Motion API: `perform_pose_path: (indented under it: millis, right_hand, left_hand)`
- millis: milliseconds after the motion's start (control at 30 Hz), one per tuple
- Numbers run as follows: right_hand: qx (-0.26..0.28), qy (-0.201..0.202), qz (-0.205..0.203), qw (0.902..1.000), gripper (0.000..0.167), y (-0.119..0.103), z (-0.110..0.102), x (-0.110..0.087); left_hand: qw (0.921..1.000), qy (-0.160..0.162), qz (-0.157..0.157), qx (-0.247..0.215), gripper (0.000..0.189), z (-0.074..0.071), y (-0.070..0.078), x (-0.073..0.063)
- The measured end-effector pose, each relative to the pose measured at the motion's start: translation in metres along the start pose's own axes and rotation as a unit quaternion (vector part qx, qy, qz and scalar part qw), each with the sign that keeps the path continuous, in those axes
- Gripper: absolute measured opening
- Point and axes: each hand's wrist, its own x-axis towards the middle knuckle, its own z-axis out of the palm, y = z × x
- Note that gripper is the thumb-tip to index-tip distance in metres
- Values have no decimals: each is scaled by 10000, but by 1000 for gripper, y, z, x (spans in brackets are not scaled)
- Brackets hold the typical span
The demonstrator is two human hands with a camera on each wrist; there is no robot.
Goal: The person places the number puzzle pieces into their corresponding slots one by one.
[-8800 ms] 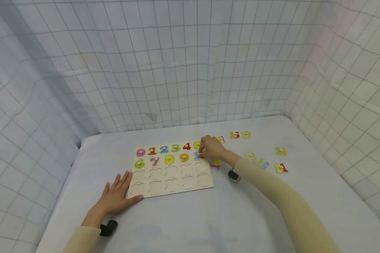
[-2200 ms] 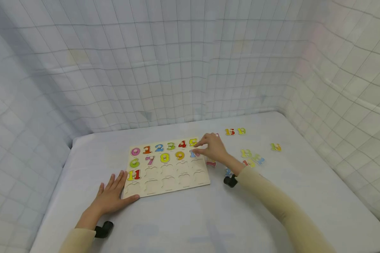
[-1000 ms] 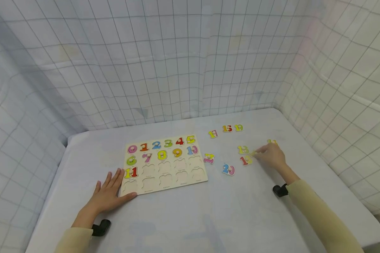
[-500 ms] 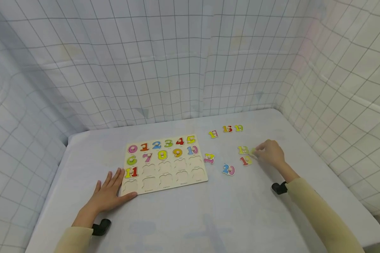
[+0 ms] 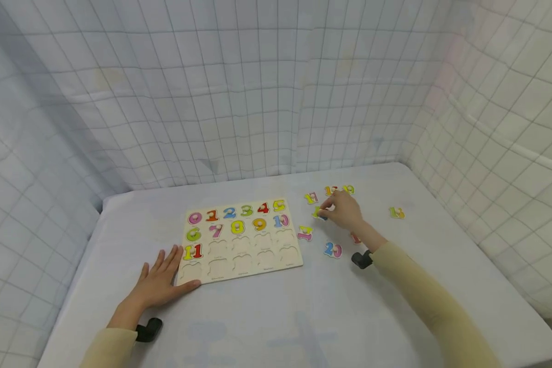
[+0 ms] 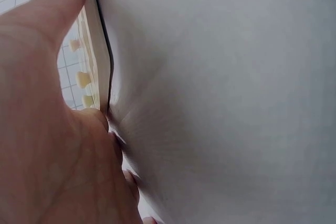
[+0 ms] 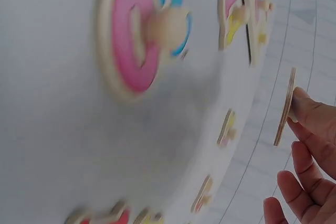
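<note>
My left hand [image 5: 155, 286] lies with straight, spread fingers along the left edge of the pale wooden number board [image 5: 243, 276]. In the left wrist view its thumb [image 6: 47, 9] and fingers touch the board's edge. My right hand [image 5: 345, 210] pinches a yellow-green and blue number puzzle piece [image 5: 318, 212] by its knob. The right wrist view shows this piece [image 7: 286, 106] edge-on, raised off the table between thumb and fingertip. On the board sit pieces 0 to 10 and the 11 piece [image 5: 192, 252]; the other recesses below and beside it are bare.
Loose pieces lie right of the board: a pink-yellow one [image 5: 305, 233], the blue-pink 20 [image 5: 333, 250], the 17 [image 5: 311, 198], a red-orange one [image 5: 331, 190], the 19 [image 5: 348, 189] and a green-orange one [image 5: 396, 212]. A red piece [image 5: 355, 238] is partly hidden beneath the right forearm.
The 11 piece has come into the board's third row. The right hand has since taken a piece from the right-hand group and carried it left. The left hand stays at the board.
</note>
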Motion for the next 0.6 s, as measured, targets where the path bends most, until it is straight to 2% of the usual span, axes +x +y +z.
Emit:
perform_pose_path:
  millis: [233,400,500,600]
  right_hand:
    - [-18,-367,-850,9957,16,-70,50,22]
    - [-62,-723,-1669,9833,16,-123,83,28]
    - [-71,-863,-1984,9763,17,-148,99,28]
    - [-124,-994,-2105,9724,17,-167,112,29]
  left_hand:
    - [10000,59,6,43,109,1,0,-1]
    - [10000,80,-15,26,109,1,2,-2]
    - [10000,69,-26,35,109,0,2,-1]
    - [10000,72,-24,47,109,0,2,1]
